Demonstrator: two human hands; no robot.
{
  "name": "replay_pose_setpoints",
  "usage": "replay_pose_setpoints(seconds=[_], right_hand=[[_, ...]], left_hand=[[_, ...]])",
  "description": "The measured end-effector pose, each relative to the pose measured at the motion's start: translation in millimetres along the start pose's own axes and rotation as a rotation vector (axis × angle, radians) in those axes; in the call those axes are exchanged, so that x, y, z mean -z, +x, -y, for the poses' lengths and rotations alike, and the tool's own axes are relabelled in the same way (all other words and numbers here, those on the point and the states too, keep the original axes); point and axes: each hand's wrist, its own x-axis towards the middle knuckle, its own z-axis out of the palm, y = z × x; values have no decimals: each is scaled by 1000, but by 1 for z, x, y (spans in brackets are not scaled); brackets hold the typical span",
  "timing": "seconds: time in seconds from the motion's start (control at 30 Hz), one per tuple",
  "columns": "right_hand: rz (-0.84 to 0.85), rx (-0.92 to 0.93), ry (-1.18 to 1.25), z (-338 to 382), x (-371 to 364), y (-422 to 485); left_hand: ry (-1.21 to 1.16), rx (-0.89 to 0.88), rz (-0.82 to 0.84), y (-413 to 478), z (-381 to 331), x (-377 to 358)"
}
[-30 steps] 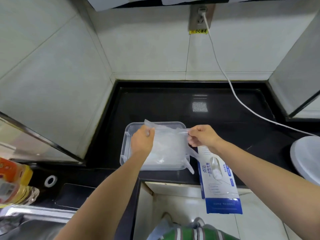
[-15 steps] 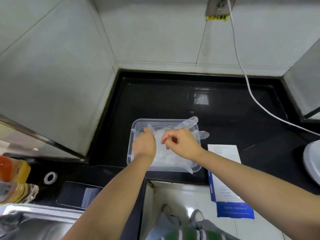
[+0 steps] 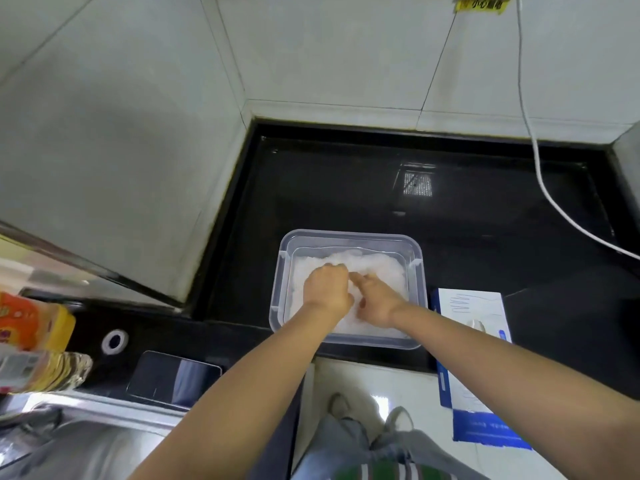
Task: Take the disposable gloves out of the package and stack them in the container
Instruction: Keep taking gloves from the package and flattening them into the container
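Dropped: glove tips no longer poke over container (image 3: 349,234) rim. Left hand (image 3: 327,292) curled on gloves (image 3: 377,266), grip unclear; right hand (image 3: 375,303) presses them, finger stretched. Package (image 3: 471,315) beside, surface's front edge. Likely one more stacked.

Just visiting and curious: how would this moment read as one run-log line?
step: stacking gloves | left hand: on gloves in container | right hand: on gloves | package: on counter, right of container
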Motion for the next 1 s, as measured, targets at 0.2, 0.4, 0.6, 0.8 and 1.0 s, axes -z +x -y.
replay_pose_setpoints(seconds=[0.2,0.4,0.6,0.8,1.0], right_hand=[[-24,-91,-120,-15,2,3],[82,-151,-211,-17,-8,4],[148,-149,-146,-15,-5,4],[-104,101,-129,-4,22,-24],[-573,222,103,-31,56,-65]], left_hand=[[-87,112,289,0,22,-25],[-89,123,298,3,29,-33],[-60,152,348,1,28,-32],[-1,125,75,-11,13,-6],[-133,58,-269,-27,-51,28]])
